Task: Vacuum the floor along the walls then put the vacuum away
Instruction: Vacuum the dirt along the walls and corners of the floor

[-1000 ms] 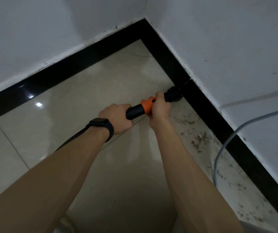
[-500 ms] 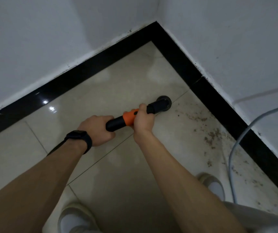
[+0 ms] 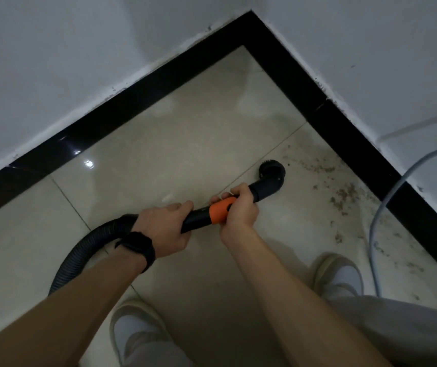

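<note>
Fingers: left hand (image 3: 164, 229) and right hand (image 3: 238, 211) both curled round the vacuum wand (image 3: 196, 222).
Axis: eight to two o'clock.
Dirt (image 3: 340, 198): three o'clock of brush nozzle (image 3: 271, 176); right hand nearer.

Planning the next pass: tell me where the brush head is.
Head view, right of centre: the brush head is just beyond the right hand, left of the dirt by the skirting.
</note>
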